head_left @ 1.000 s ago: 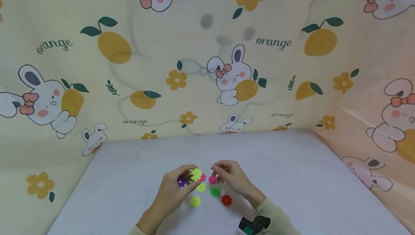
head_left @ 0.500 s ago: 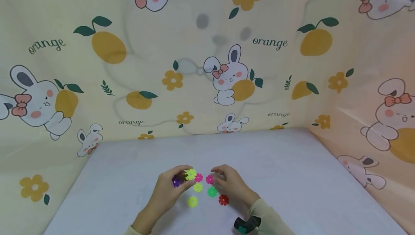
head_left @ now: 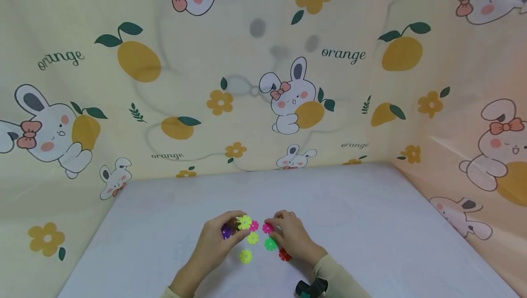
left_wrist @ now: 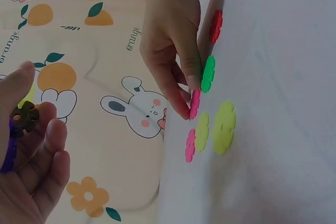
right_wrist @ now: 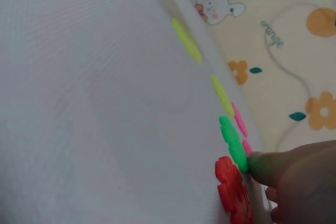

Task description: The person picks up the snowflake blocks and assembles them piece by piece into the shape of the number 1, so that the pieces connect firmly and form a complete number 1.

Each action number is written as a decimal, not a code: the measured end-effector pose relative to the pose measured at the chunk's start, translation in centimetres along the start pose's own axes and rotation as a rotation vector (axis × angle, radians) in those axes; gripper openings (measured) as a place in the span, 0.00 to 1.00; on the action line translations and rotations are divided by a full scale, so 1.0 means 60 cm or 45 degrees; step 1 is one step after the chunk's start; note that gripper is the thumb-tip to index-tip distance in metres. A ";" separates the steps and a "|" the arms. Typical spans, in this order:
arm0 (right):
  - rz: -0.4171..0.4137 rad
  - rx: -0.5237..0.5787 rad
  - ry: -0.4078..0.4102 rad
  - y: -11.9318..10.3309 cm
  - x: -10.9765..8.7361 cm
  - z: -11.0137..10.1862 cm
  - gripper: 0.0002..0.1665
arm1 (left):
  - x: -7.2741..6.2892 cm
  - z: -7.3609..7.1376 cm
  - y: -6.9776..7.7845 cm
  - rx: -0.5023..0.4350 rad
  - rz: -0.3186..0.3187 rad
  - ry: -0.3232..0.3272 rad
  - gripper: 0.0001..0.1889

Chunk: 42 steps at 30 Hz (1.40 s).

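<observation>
My left hand [head_left: 216, 238] is raised over the table and grips several joined snowflake discs. Of these, a yellow disc [head_left: 244, 222] faces up at the fingertips, a brown disc [left_wrist: 24, 119] sits beside it, and a purple disc [head_left: 227, 231] lies nearer the palm. My right hand [head_left: 291, 234] is down at the tabletop, thumb and forefinger pinching the edges of a pink snowflake disc [left_wrist: 195, 104]. A green disc [head_left: 270, 243] lies right beside that thumb. Partly under the right hand is a red disc [head_left: 284, 255].
Two loose yellow discs, one nearer [head_left: 245, 256] and one farther [head_left: 252, 238], lie between the hands with another pink disc [head_left: 254, 226]. The white table [head_left: 350, 206] is bounded by a printed cloth backdrop [head_left: 247, 60]. A black wrist device [head_left: 311, 288] is on the right forearm.
My right hand has come down from above onto the pink disc, and its wrist now partly covers the red disc. The left hand keeps its grip on the joined discs.
</observation>
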State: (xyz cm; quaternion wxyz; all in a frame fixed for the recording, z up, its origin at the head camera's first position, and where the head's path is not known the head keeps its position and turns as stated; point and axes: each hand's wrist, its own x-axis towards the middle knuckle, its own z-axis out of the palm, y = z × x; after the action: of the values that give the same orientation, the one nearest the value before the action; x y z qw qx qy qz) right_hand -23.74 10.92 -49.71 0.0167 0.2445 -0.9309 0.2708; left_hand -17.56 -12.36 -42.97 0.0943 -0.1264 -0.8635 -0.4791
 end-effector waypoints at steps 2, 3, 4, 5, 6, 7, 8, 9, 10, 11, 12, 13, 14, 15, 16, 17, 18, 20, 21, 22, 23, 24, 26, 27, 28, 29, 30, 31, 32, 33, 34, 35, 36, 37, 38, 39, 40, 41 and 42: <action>0.014 -0.008 0.004 -0.003 -0.001 0.001 0.18 | -0.001 0.002 0.000 0.012 0.001 -0.011 0.18; 0.027 -0.002 0.003 -0.003 -0.002 0.001 0.17 | -0.002 0.002 0.000 0.018 -0.001 -0.020 0.18; 0.046 0.013 -0.001 -0.003 -0.002 0.001 0.16 | -0.003 0.003 0.000 0.023 -0.001 -0.029 0.19; 0.065 0.029 -0.006 -0.003 -0.002 0.002 0.15 | -0.004 0.003 0.000 0.027 0.000 -0.035 0.19; 0.082 0.049 -0.008 -0.002 -0.002 0.002 0.14 | -0.005 0.003 0.001 0.030 0.003 -0.038 0.19; 0.095 0.068 -0.008 0.000 -0.001 0.003 0.14 | -0.005 0.004 0.001 0.033 0.008 -0.039 0.18; 0.103 0.083 -0.007 0.002 0.000 0.003 0.14 | -0.005 0.004 0.002 0.037 0.015 -0.038 0.18; 0.113 0.105 -0.011 0.003 0.002 0.001 0.14 | -0.004 0.004 0.002 0.042 0.023 -0.033 0.18; 0.122 0.129 -0.019 0.004 0.003 -0.001 0.14 | -0.004 0.004 0.003 0.047 0.028 -0.027 0.18; 0.125 0.156 -0.027 0.005 0.005 -0.004 0.13 | -0.003 0.004 0.004 0.053 0.032 -0.022 0.18; 0.128 0.187 -0.035 0.006 0.006 -0.007 0.12 | -0.002 0.004 0.004 0.058 0.033 -0.020 0.18; 0.137 0.223 -0.048 0.006 0.008 -0.011 0.11 | -0.002 0.004 0.005 0.066 0.032 -0.023 0.18; 0.141 0.267 -0.057 0.005 0.008 -0.014 0.10 | -0.002 0.004 0.005 0.072 0.032 -0.026 0.18; 0.146 0.308 -0.064 0.004 0.009 -0.018 0.10 | -0.001 0.004 0.005 0.078 0.030 -0.031 0.18; 0.143 0.345 -0.063 0.003 0.010 -0.022 0.10 | -0.001 0.004 0.006 0.083 0.032 -0.033 0.18; 0.139 0.384 -0.056 0.001 0.010 -0.026 0.09 | -0.001 0.004 0.006 0.086 0.034 -0.034 0.18; 0.135 0.427 -0.046 -0.002 0.010 -0.030 0.09 | -0.001 0.004 0.007 0.088 0.039 -0.032 0.17; 0.109 0.487 -0.024 -0.009 0.010 -0.038 0.08 | -0.001 0.003 0.007 0.087 0.049 -0.023 0.17; 0.095 0.515 -0.015 -0.013 0.010 -0.041 0.08 | -0.001 0.002 0.008 0.083 0.054 -0.018 0.17; 0.075 0.549 -0.006 -0.017 0.009 -0.045 0.08 | -0.001 0.002 0.008 0.079 0.057 -0.013 0.18; 0.059 0.582 0.001 -0.022 0.009 -0.049 0.08 | -0.001 0.001 0.008 0.073 0.058 -0.011 0.18; 0.038 0.611 0.003 -0.027 0.008 -0.053 0.08 | -0.002 0.001 0.008 0.069 0.063 -0.010 0.18; -0.002 0.673 0.004 -0.036 0.006 -0.061 0.10 | -0.002 0.000 0.007 0.064 0.071 -0.010 0.18; -0.021 0.704 0.005 -0.042 0.005 -0.064 0.10 | -0.002 0.000 0.007 0.062 0.075 -0.010 0.18; -0.037 0.725 0.007 -0.047 0.004 -0.068 0.11 | -0.002 0.000 0.007 0.060 0.078 -0.011 0.18; -0.049 0.741 0.011 -0.052 0.004 -0.072 0.11 | -0.002 0.000 0.007 0.056 0.082 -0.012 0.18; -0.059 0.754 0.015 -0.056 0.003 -0.075 0.11 | -0.002 0.000 0.008 0.050 0.085 -0.013 0.18; -0.065 0.765 0.019 -0.061 0.001 -0.078 0.12 | -0.002 0.000 0.008 0.043 0.087 -0.013 0.18; -0.066 0.774 0.025 -0.065 0.000 -0.081 0.12 | -0.002 0.000 0.008 0.037 0.085 -0.015 0.17; -0.065 0.781 0.032 -0.068 -0.001 -0.083 0.12 | -0.002 0.000 0.008 0.029 0.083 -0.017 0.17; -0.064 0.792 0.038 -0.071 -0.003 -0.085 0.13 | -0.002 0.000 0.009 0.024 0.080 -0.018 0.17; -0.063 0.804 0.046 -0.074 -0.004 -0.087 0.13 | -0.002 -0.001 0.009 0.021 0.076 -0.019 0.17; -0.064 0.820 0.052 -0.076 -0.005 -0.089 0.13 | -0.002 -0.001 0.009 0.022 0.074 -0.019 0.17; -0.068 0.837 0.059 -0.078 -0.006 -0.091 0.13 | -0.003 -0.001 0.010 0.024 0.072 -0.018 0.17; -0.073 0.853 0.066 -0.080 -0.007 -0.092 0.13 | -0.003 -0.001 0.010 0.024 0.070 -0.018 0.17; -0.082 0.861 0.073 -0.082 -0.007 -0.094 0.12 | -0.003 -0.001 0.011 0.024 0.071 -0.017 0.17; -0.095 0.875 0.079 -0.084 -0.008 -0.096 0.12 | -0.002 -0.001 0.011 0.027 0.075 -0.015 0.17; -0.100 0.884 0.081 -0.086 -0.008 -0.098 0.11 | -0.002 -0.001 0.012 0.028 0.079 -0.014 0.17; -0.105 0.897 0.081 -0.088 -0.008 -0.100 0.10 | -0.003 -0.001 0.013 0.028 0.081 -0.013 0.17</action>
State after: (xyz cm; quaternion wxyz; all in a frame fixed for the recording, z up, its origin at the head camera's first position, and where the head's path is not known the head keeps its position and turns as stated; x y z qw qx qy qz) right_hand -21.46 10.33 -42.08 -0.0286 0.2639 -0.7687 0.5819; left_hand -17.17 -12.06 -42.34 0.1063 -0.1551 -0.8647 -0.4658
